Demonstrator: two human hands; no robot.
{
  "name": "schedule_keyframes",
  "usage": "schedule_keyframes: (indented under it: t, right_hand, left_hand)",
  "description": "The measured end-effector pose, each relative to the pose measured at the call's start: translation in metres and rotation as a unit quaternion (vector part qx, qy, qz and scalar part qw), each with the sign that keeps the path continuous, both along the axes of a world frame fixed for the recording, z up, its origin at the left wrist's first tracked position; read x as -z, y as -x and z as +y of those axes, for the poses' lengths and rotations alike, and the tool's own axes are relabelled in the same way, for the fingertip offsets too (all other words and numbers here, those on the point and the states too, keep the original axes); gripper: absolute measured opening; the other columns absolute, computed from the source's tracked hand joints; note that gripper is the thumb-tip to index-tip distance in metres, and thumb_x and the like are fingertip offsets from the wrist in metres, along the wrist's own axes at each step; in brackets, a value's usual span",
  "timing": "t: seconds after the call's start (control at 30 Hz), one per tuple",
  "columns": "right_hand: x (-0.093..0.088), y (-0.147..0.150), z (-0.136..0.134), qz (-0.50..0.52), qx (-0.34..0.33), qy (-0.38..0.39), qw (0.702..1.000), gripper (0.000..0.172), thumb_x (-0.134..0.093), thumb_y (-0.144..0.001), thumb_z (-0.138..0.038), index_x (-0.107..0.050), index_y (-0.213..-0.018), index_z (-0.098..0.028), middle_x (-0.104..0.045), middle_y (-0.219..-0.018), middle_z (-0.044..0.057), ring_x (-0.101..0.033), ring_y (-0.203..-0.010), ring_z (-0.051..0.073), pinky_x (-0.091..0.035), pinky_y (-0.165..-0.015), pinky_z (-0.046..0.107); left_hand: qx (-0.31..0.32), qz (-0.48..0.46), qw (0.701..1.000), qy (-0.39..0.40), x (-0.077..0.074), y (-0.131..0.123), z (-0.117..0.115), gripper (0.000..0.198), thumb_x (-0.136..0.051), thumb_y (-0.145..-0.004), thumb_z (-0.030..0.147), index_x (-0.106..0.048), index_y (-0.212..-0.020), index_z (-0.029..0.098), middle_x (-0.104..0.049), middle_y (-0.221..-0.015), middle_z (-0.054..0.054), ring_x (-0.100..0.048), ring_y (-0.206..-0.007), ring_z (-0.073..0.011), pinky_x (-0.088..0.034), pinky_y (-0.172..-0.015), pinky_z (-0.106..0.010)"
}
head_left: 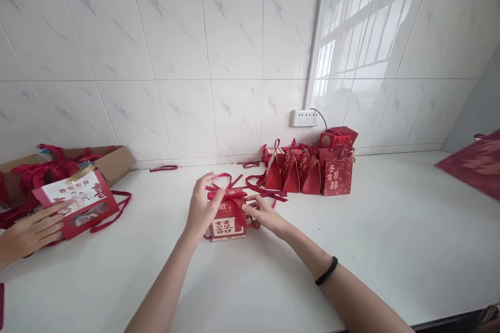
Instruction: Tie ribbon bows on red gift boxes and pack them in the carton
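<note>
A small red gift box (227, 229) with a cream label stands upright on the white counter in front of me. On its top is a red ribbon bow (235, 204), one tail hanging down the front. My left hand (203, 203) is closed at the bow's left side, thumb on the ribbon. From the right, my right hand (267, 214) pinches the bow's other edge between thumb and fingers. A thin ribbon loop (222, 177) rises behind the bow. Part of the box's top is hidden by the ribbon and my fingers.
Another person's hand (37, 229) rests on a red-and-white box (84, 203) beside a cardboard carton (117, 158) of ribbons. Several red gift bags (338, 177) stand along the wall under a power strip (304, 118). A dark red item (474, 164) juts in at right.
</note>
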State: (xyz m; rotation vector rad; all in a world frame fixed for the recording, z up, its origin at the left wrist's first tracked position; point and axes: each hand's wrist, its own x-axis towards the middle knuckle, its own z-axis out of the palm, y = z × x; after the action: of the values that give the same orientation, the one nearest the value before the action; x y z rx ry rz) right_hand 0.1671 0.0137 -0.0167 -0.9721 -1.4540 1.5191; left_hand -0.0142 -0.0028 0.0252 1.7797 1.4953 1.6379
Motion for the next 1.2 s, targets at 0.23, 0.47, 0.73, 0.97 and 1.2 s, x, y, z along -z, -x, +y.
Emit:
schedule_keyframes:
  t: [0.23, 0.47, 0.73, 0.97, 1.2]
  right_hand:
    - [0.000, 0.003, -0.013, -0.082, -0.080, -0.079, 0.990, 0.069, -0.070, -0.071, -0.041, -0.035, -0.127, -0.022, -0.048, -0.131, 0.012, -0.055, -0.111, 0.022, -0.049, -0.087, 0.037]
    - [0.025, 0.011, -0.009, -0.204, -0.006, -0.219, 0.954, 0.056, -0.053, -0.080, -0.032, -0.031, -0.130, -0.021, -0.057, -0.121, 0.010, -0.060, -0.101, 0.023, -0.049, -0.085, 0.039]
    - [0.040, 0.012, -0.001, -0.247, 0.028, -0.249, 0.936, 0.041, -0.051, -0.079, -0.034, -0.043, -0.116, -0.020, -0.064, -0.103, 0.008, -0.063, -0.083, 0.021, -0.051, -0.074, 0.034]
    - [0.044, 0.020, 0.004, -0.250, 0.008, -0.263, 0.932, 0.040, -0.048, -0.081, -0.035, -0.043, -0.118, -0.019, -0.060, -0.111, 0.010, -0.061, -0.095, 0.023, -0.049, -0.082, 0.038]
    - [0.037, 0.020, -0.001, -0.252, 0.008, -0.254, 0.934, 0.032, -0.048, -0.082, -0.034, -0.044, -0.111, -0.019, -0.061, -0.109, 0.010, -0.061, -0.094, 0.023, -0.049, -0.081, 0.037]
  left_hand:
    - [0.008, 0.248, 0.966, 0.078, 0.014, -0.009, 0.001, 0.029, -0.045, -0.085, 0.024, -0.066, -0.105, 0.023, -0.059, -0.121, -0.007, -0.047, -0.121, -0.0254, -0.035, -0.106, -0.045]
    - [-0.048, 0.048, 0.998, -0.012, 0.022, -0.008, 0.006, 0.031, -0.044, -0.090, 0.035, -0.057, -0.114, 0.021, -0.045, -0.137, -0.009, -0.038, -0.131, -0.0216, -0.034, -0.108, -0.038]
    - [-0.356, -0.034, 0.933, -0.036, 0.025, 0.094, 0.024, 0.041, -0.048, -0.074, 0.005, -0.043, -0.113, 0.016, -0.045, -0.127, -0.015, -0.039, -0.127, -0.0233, -0.032, -0.107, -0.039]
    - [-0.421, 0.090, 0.899, 0.079, -0.029, 0.205, 0.020, 0.049, -0.057, -0.076, 0.018, -0.040, -0.123, 0.016, -0.037, -0.139, -0.018, -0.027, -0.135, -0.0328, -0.025, -0.107, -0.053]
    - [-0.331, 0.182, 0.905, 0.197, -0.023, 0.182, 0.072, 0.045, -0.063, -0.074, 0.029, -0.050, -0.115, 0.020, -0.050, -0.132, -0.014, -0.041, -0.127, -0.0317, -0.031, -0.104, -0.050]
